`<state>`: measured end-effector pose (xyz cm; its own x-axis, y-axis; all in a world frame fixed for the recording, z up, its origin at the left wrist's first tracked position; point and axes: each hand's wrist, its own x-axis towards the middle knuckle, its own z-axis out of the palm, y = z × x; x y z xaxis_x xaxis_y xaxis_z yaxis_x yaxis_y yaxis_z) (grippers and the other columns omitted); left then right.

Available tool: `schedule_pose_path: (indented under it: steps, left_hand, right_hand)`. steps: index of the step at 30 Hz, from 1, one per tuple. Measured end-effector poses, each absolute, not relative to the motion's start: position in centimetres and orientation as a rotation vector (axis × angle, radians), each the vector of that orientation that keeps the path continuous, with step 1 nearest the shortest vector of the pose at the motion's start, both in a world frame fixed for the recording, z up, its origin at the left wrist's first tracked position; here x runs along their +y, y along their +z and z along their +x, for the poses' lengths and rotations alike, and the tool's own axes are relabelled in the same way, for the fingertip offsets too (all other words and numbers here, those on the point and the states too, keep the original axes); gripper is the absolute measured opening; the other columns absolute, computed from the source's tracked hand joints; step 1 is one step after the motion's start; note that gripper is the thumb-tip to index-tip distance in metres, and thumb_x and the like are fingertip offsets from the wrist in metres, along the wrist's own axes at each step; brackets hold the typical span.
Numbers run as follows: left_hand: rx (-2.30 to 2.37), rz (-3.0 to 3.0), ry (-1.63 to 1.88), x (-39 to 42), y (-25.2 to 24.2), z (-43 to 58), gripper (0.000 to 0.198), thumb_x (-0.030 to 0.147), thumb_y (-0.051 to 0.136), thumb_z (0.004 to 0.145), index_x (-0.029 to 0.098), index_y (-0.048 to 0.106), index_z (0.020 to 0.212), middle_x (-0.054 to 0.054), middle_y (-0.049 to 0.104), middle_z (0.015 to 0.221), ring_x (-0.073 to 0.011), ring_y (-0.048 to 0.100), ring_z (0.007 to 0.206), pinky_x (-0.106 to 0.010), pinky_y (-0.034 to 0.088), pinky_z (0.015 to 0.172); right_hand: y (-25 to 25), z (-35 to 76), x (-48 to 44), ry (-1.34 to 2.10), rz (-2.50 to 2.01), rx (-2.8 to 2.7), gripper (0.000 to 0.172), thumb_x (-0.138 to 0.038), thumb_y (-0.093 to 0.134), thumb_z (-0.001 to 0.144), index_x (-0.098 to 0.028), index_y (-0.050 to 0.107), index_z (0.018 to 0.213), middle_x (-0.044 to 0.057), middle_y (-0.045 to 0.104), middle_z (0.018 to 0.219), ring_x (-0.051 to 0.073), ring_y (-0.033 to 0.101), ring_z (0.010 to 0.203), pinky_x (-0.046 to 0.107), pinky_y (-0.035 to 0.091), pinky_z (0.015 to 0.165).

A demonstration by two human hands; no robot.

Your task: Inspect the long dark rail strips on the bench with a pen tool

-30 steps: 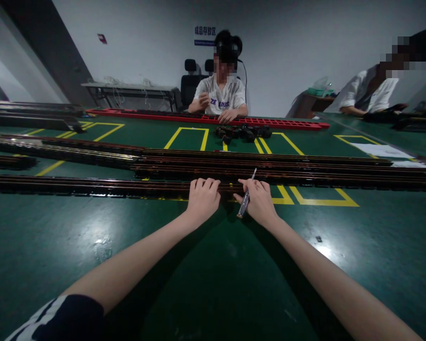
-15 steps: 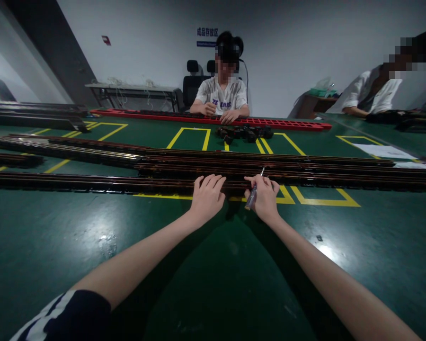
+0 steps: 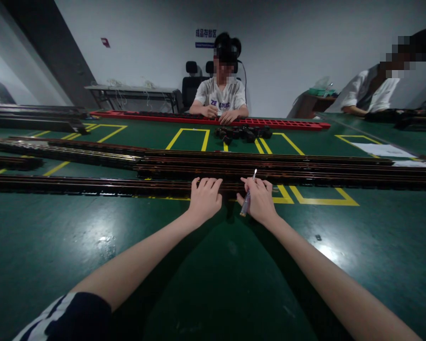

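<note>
My left hand [image 3: 205, 201] is closed over a long, thin dark strip [image 3: 128, 184] that lies lengthwise at the front of the pile, its fingertips at the strip's far edge. My right hand [image 3: 261, 201] grips a screwdriver [image 3: 246, 204] with a see-through handle; its bare metal tip points up and away from me. The fingers of that hand also rest at the strip, a short way right of my left hand. Just beyond both hands lies a bundle of similar long dark strips [image 3: 323, 171]. What is under my palms is hidden.
Across the green table [image 3: 74, 222] a person [image 3: 220, 97] sits at a long red rack [image 3: 291, 124]. Small black parts [image 3: 244, 133] lie nearer me. Dark profiles [image 3: 31, 121] are stacked at left, paper sheets [image 3: 383, 150] at right. Another person [image 3: 372, 90] leans in at right.
My right hand has shifted slightly left and down with the screwdriver, which now stands more upright. The front strip's left part sits a little lower, and my left hand has moved slightly.
</note>
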<state>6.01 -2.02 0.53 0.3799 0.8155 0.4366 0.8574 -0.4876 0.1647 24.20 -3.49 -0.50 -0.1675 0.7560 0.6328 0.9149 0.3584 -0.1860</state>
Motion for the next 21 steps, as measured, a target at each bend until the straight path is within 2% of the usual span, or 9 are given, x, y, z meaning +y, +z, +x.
schedule_pose_path:
  steps: [4,9,12,15,21]
  left_hand:
    - [-1.544,-2.539,-0.715,-2.0,0.59,6.0,0.042,0.017,0.039,0.086,0.018,0.059,0.123,-0.009,0.064,0.122,-0.0251,0.054,0.115,-0.05,0.03,0.107]
    - [-1.533,-2.517,-0.724,-1.84,0.41,5.95,0.044,0.015,0.039,0.085,0.018,0.057,0.124,-0.009,0.063,0.124,-0.0252,0.053,0.117,-0.05,0.03,0.107]
    - [-1.568,-2.482,-0.737,-1.81,0.37,5.92,0.044,0.015,0.039,0.084,0.018,0.057,0.125,-0.009,0.063,0.123,-0.0258,0.052,0.117,-0.051,0.03,0.107]
    - [-1.608,-2.448,-0.738,-1.83,0.43,5.9,0.043,0.014,0.041,0.084,0.017,0.059,0.122,-0.01,0.064,0.121,-0.0279,0.051,0.118,-0.054,0.029,0.107]
    - [-1.606,-2.462,-0.734,-1.89,0.66,5.92,0.04,0.013,0.041,0.083,0.021,0.064,0.115,-0.009,0.067,0.116,-0.0281,0.054,0.114,-0.056,0.031,0.106]
  right_hand:
    - [-0.85,24.38,-3.09,-0.209,-1.458,-1.941,0.022,-0.022,0.051,0.076,-0.019,0.053,0.097,0.01,0.068,0.092,0.029,0.06,0.095,0.045,0.036,0.087]
    - [-1.15,24.43,-2.87,-0.166,-1.416,-1.848,0.039,-0.013,0.046,0.07,-0.02,0.049,0.108,0.011,0.07,0.102,0.03,0.059,0.104,0.046,0.036,0.091]
    - [-1.12,24.71,-3.0,-0.168,-1.448,-1.716,0.023,-0.012,0.04,0.074,-0.023,0.048,0.092,0.009,0.072,0.101,0.028,0.061,0.101,0.044,0.036,0.091]
    - [-1.18,25.07,-3.18,-0.156,-1.484,-1.597,0.01,-0.014,0.037,0.077,-0.024,0.04,0.076,0.009,0.073,0.098,0.028,0.062,0.1,0.044,0.037,0.089]
    - [-1.16,24.73,-3.4,-0.198,-1.393,-1.724,0.019,-0.013,0.044,0.067,-0.024,0.041,0.083,0.01,0.072,0.099,0.028,0.063,0.101,0.044,0.038,0.09]
